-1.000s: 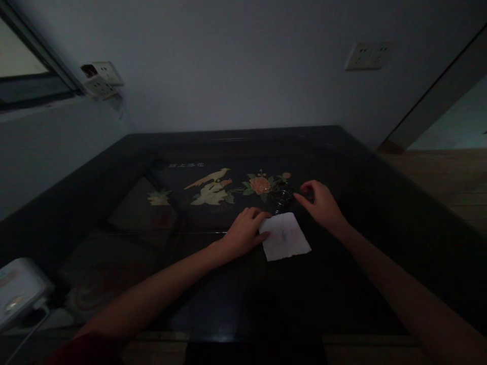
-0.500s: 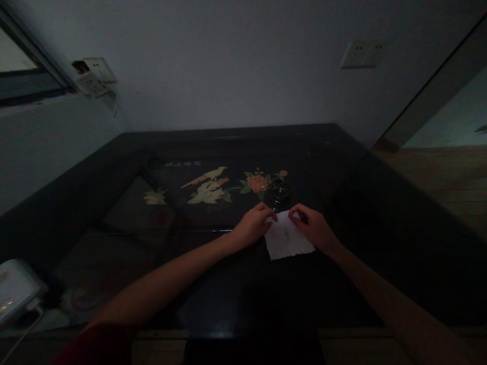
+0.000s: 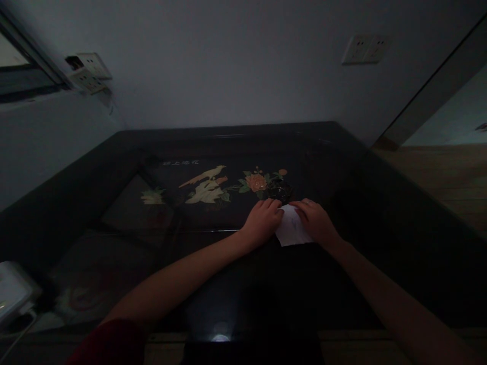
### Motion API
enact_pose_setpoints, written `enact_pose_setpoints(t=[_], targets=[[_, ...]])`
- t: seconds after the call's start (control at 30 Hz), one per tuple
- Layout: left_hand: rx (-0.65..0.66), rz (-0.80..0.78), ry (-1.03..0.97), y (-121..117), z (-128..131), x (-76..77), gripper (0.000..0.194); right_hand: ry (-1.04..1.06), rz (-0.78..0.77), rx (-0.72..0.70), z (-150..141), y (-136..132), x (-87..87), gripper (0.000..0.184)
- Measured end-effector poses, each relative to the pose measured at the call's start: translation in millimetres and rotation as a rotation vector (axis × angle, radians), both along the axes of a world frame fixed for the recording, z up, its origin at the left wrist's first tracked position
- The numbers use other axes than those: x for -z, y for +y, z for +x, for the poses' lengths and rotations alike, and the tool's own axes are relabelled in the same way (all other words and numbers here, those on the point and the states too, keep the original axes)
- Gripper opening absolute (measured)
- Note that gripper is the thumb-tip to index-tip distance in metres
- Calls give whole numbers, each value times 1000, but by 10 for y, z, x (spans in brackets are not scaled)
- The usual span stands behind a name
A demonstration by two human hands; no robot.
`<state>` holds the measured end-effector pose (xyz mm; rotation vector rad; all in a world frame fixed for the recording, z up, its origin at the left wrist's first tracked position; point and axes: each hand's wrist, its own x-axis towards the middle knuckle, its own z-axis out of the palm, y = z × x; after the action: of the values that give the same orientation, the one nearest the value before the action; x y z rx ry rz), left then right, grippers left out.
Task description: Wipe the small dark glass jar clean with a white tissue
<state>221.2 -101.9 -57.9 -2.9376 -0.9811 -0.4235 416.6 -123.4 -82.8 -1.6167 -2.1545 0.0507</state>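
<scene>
A small white sheet of paper with a faint mark on it lies between my hands over the dark table. My left hand has its fingers closed on the far left part of the sheet. Curled over the far right part, my right hand grips the paper too. The fingers hide both far corners. Just beyond the fingertips sits a dark, shiny glass-like round object, too dim to make out fully.
The black glossy tabletop carries a bird picture and a flower picture. At the near left is a white device with a cable. Wall sockets sit on the wall behind; a wooden floor shows at right.
Both hands have moved slightly away from me, the left one also rightward. The paper went with them, and less of it shows now. My fingers are curled further over its far edge.
</scene>
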Motion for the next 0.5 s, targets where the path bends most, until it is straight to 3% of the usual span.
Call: enact_pose_setpoints(t=[0.1, 0.27, 0.5], targets=[[37, -9, -21, -98, 24, 43, 27, -62, 32, 0, -4, 3, 27, 35], [81, -134, 18, -213, 1, 138, 51, -142, 59, 40, -14, 2, 5, 37], [81, -202, 79, -251, -50, 138, 63, -224, 120, 94, -54, -116, -28, 41]])
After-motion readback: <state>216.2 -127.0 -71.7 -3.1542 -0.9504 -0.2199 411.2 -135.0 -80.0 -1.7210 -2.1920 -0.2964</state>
